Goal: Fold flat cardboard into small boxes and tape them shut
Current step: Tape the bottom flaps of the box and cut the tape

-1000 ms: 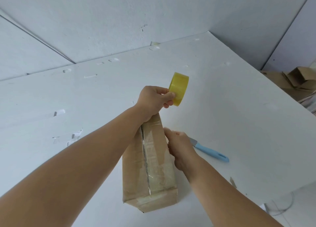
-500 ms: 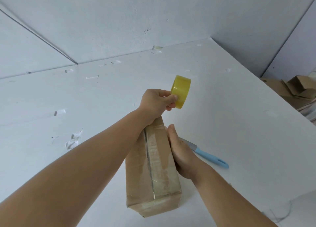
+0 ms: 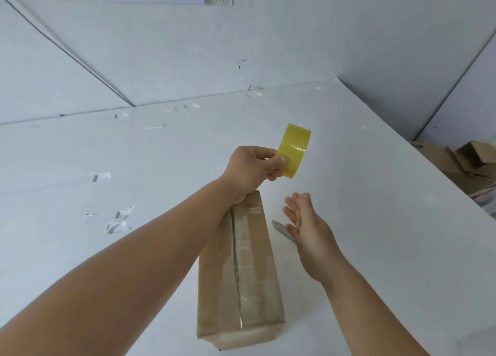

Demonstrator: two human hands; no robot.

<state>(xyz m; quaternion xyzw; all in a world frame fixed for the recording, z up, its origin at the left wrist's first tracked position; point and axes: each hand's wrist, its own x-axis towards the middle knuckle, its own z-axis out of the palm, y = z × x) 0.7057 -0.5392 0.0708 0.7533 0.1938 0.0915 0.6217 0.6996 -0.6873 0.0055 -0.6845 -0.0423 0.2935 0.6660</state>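
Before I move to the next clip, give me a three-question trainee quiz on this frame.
1. True or false: the right hand grips the long brown cardboard box.
2. Which hand holds the yellow roll of clear tape? A) left hand B) right hand C) neither
3. Fill in: the metal knife blade lies on the white table, to the ____ of the box.

Key
1. False: its fingers are spread and it hangs apart from the box.
2. A: fingers and thumb pinch the roll's rim.
3. Right; the hand hides the knife's handle.
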